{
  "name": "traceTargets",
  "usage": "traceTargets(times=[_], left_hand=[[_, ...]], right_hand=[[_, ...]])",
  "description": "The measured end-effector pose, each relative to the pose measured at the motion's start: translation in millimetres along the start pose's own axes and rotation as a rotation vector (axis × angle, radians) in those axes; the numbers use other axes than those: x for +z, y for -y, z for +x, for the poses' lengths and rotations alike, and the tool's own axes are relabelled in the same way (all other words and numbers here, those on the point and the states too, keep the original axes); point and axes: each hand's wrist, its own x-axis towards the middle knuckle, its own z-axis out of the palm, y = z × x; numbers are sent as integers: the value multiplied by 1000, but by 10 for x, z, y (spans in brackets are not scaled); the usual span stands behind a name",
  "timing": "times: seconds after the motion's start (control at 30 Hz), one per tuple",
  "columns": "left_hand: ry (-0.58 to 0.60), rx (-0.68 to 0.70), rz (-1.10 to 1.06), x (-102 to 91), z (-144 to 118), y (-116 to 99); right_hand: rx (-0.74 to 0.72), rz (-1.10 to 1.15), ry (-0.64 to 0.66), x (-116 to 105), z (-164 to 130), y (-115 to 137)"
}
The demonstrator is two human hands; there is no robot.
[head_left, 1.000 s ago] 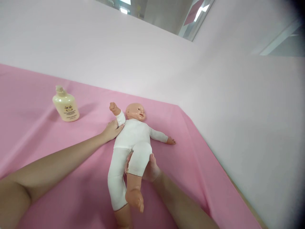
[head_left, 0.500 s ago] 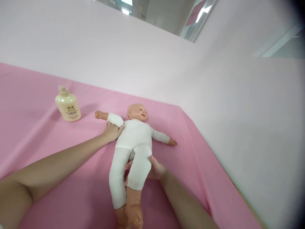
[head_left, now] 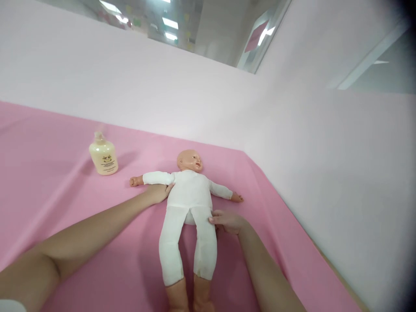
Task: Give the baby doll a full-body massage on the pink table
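Note:
A baby doll [head_left: 190, 203] in a white bodysuit lies flat on its back on the pink cloth [head_left: 65, 216], head toward the wall, arms spread, both legs straight toward me. My left hand [head_left: 159, 192] rests against the doll's side under its outstretched arm, fingers flat. My right hand [head_left: 225, 220] touches the doll's hip from the right, fingers slightly curled, gripping nothing that I can see.
A cream lotion bottle [head_left: 104, 157] with a pump top stands on the cloth left of the doll. A pale pink wall [head_left: 195, 99] runs behind and along the right side, close to the cloth's edge [head_left: 292, 225].
The doll's raised leg came down flat beside the other. My right hand slid out from under the thigh to the hip. The doll's arm dropped to the cloth.

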Motion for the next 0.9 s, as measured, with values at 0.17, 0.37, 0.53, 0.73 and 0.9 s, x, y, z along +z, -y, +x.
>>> traceTargets(times=[0.17,0.37,0.53,0.73,0.9], left_hand=[[116,15,-68,-66,-147,-64],[169,67,-233,-76,-508,-200],[203,-88,-886,-95,-1099,-510],[343,-484,-1516,52,-1639,-806],[389,-676,-1666,100,-1882,-922]], right_hand=[[-28,-143,-102,2,-26,41],[-87,-194,-163,50,23,36],[-119,-209,-194,81,41,36],[-135,-166,-179,60,30,-6],[-218,100,-339,-73,80,-21]])
